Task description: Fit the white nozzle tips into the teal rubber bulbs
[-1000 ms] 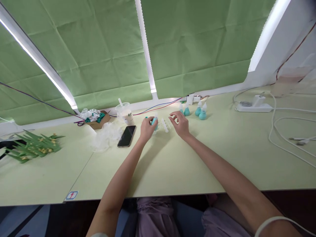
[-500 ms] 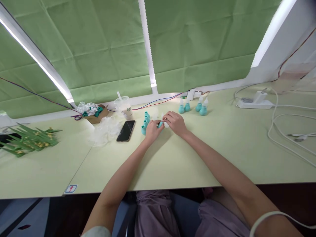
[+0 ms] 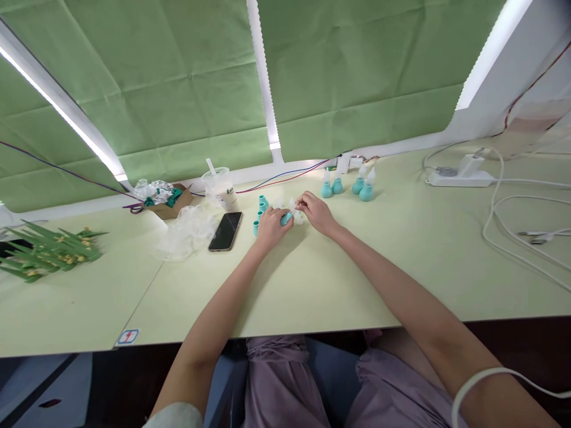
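My left hand (image 3: pixel 271 229) is closed around a teal squeeze bulb (image 3: pixel 286 219), which lies tilted toward the right. Close to the bulb's mouth, my right hand (image 3: pixel 316 213) pinches a small pale, thin piece (image 3: pixel 292 210); its exact shape is too small to make out. Several open-mouthed teal bulbs (image 3: pixel 261 205) stand just left of and behind my left hand, which partly covers them. Small translucent white pieces (image 3: pixel 298 219) lie on the table between and behind my hands. Farther back on the right stand several teal bulbs with white pointed tips (image 3: pixel 366 190).
Left of my hands are a phone (image 3: pixel 225 231), crumpled clear plastic (image 3: pixel 187 232), a lidded drink cup (image 3: pixel 222 189) with a straw and a cardboard box (image 3: pixel 172 205). A green plant-like bunch (image 3: pixel 56 251) lies far left. A power strip (image 3: pixel 459 178) and white cables (image 3: pixel 495 220) occupy the right.
My hands have drawn slightly apart, the right fingers shifting away from the bulb's mouth. The bulb stays in my left hand and shows more. The whole view has shifted slightly.
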{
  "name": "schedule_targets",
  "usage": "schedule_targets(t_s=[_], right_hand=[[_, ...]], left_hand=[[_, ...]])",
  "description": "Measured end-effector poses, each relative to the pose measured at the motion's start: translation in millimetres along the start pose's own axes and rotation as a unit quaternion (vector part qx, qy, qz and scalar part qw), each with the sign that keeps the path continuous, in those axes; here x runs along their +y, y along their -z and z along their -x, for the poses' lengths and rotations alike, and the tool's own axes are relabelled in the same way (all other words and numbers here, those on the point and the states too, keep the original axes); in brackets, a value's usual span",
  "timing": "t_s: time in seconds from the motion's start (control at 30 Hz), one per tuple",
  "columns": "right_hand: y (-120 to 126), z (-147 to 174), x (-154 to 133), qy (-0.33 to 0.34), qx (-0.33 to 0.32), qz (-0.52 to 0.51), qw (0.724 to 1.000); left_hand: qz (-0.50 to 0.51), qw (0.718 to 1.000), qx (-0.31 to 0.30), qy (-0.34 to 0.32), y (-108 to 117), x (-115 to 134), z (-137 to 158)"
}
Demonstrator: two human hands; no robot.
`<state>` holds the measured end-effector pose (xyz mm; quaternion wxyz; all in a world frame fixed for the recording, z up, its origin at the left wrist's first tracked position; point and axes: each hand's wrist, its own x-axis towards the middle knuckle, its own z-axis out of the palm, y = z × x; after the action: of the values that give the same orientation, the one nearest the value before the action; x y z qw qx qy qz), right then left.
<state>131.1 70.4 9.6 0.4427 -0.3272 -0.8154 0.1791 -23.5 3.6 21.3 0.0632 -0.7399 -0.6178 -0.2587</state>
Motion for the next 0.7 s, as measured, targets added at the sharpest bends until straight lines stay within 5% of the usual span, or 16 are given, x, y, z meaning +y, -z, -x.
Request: schedule_targets(t_s=[0.27,0.53,0.7], right_hand=[[-15.2,-2.5,-17.2,-0.113,0.095,-0.299,0.943],[-13.8,-1.7,-22.6,-0.107,0.141,-0.244,0.954],[-6.5,-0.8,-26.0,-0.036,0.144,-0.156,0.977]], left_hand=[[0.014,0.998,0.058,0.011,11.9,5.4,-3.2],[0.004,0.998,0.068,-0.006,11.9,8.6,-2.4],[-0.029,0.997,0.067,-0.006,14.8,14.2,-1.7]])
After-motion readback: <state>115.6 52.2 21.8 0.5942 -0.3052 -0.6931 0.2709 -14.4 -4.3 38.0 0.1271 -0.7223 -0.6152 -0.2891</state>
